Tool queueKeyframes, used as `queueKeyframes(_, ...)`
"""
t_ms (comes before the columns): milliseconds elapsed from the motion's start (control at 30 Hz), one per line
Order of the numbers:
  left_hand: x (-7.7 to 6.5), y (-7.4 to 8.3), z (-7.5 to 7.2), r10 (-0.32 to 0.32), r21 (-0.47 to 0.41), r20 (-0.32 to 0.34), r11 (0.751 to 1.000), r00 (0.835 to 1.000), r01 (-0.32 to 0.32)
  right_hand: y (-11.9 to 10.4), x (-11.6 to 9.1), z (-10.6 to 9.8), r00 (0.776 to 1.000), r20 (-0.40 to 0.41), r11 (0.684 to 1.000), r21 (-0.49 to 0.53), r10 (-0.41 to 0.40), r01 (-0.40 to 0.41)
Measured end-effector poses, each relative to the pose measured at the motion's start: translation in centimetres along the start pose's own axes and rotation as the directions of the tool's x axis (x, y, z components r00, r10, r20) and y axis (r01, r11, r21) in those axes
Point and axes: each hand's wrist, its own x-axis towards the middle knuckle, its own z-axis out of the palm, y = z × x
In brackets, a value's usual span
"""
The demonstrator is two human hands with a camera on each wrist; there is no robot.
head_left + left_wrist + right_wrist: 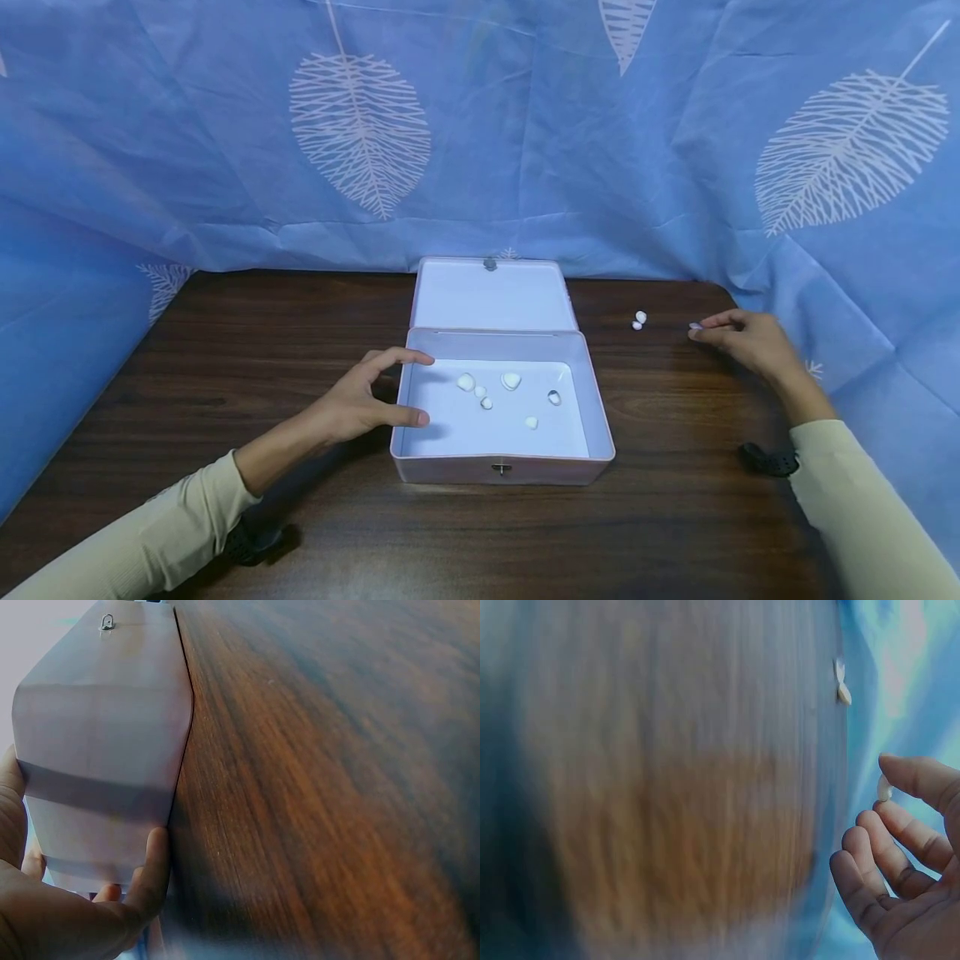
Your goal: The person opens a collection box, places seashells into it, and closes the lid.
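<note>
A pale pink metal box (504,472) stands on the table with its lid (491,293) folded back. Several small white seashells, one of them a heart-shaped shell (511,381), lie spread over its floor. My left hand (358,404) holds the box at its left wall, thumb and index finger reaching over the rim; in the left wrist view other fingers (154,862) lie against the outside. Off to the right, my right hand (746,340) pinches a small white seashell (885,788) between thumb and index finger, the other fingers loosely bent.
Between the box and my right hand, a few white shells (639,320) lie close together near the back of the dark wooden table (315,333). Blue leaf-print cloth (480,150) hangs behind and at both sides. The box has a front clasp (502,468).
</note>
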Motion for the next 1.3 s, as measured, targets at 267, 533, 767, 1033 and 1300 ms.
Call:
queueKeyframes(267, 0.0, 0.0, 0.0, -0.006, 0.0, 0.0, 1.0, 1.0, 0.006, -2.1, -0.8, 1.3, 0.997, -0.012, 0.994, 0.076, -0.077, 0.078)
queueKeyframes(533, -0.3, 0.3, 0.0, -0.018, 0.027, -0.011, 0.999, 1.0, 0.018, -5.6, -2.1, 2.2, 0.987, -0.02, 0.982, 0.1, -0.161, 0.162)
queueKeyframes(767, -0.1, 0.2, 0.0, -0.022, 0.0, -0.011, 1.0, 1.0, 0.022, -8.6, -3.2, 2.9, 0.979, -0.016, 0.975, 0.089, -0.202, 0.203)
queueKeyframes(1033, -0.1, 0.3, 0.2, -0.016, -0.009, -0.01, 1.0, 1.0, 0.016, -12.4, -5.2, 3.6, 0.973, 0.029, 0.965, 0.134, -0.23, 0.224)
queueKeyframes(1300, 0.0, 0.1, 0.1, -0.02, -0.009, -0.012, 1.0, 1.0, 0.02, -15.5, -6.6, 4.1, 0.954, 0.018, 0.94, 0.179, -0.299, 0.291)
